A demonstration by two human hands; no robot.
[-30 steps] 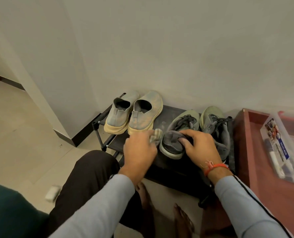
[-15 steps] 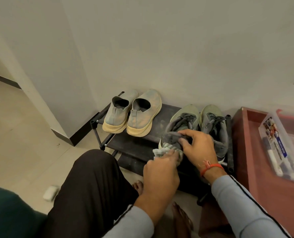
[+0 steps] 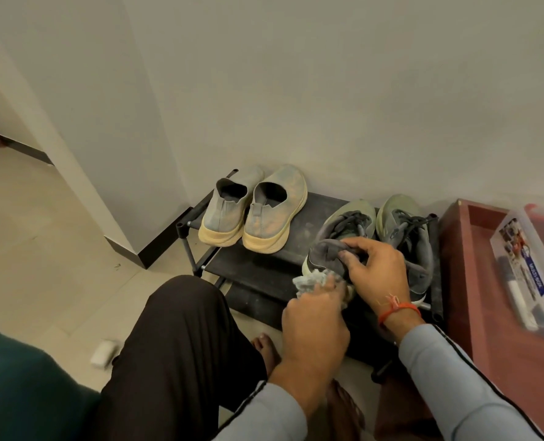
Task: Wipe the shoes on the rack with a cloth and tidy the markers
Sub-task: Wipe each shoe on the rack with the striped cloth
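Black rack (image 3: 258, 265), four shoes, left hand (image 3: 315, 323) gripping cloth (image 3: 308, 280), right hand (image 3: 378, 272) pinching green shoe (image 3: 337, 240)

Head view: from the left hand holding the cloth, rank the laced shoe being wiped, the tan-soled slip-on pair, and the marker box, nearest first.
1. Laced shoe being wiped: touching the cloth held in the left hand, just ahead of it.
2. Tan-soled slip-on pair: farther back on the rack, to the left.
3. Marker box: far right, on the red table.

rack (image 3: 264, 268) at 12 against wall (image 3: 327, 90) | slip-ons (image 3: 254, 214) on rack at 11 | laced pair (image 3: 375, 237) on rack at 1 | table (image 3: 499, 345) at 3 beside rack | marker box (image 3: 531, 268) on table
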